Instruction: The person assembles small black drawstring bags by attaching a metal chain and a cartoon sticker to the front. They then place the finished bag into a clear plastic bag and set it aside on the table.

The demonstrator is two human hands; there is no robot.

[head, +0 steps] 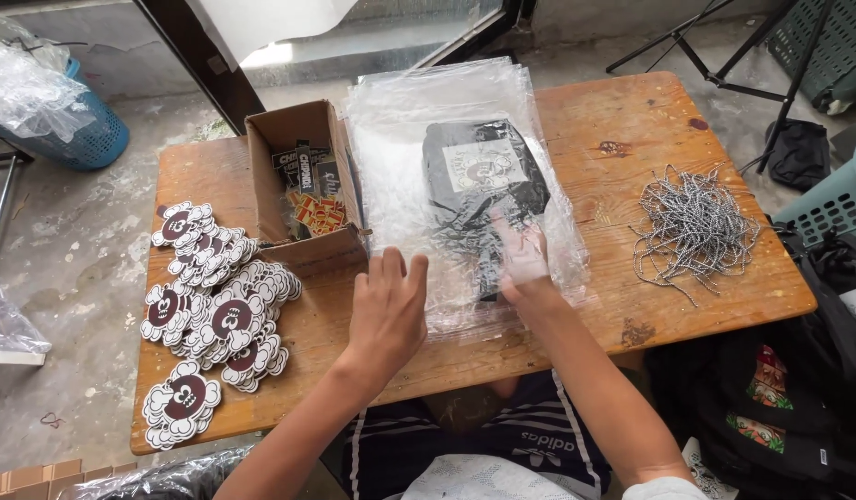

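A wooden table (632,120) carries the bystanders. Near its left edge lies a heap of flower-shaped stickers (210,296), white-rimmed with dark red centres, spreading toward the near left corner. Just beside them, toward the far edge, an open cardboard box (303,243) holds small printed cards and labels. Near the right edge sits a loose tangle of black-and-white cords (692,227). Off the table, a blue basket (95,139) stands on the concrete floor at far left, a teal crate (840,199) at right, and black bags (780,407) lie by the near right corner.
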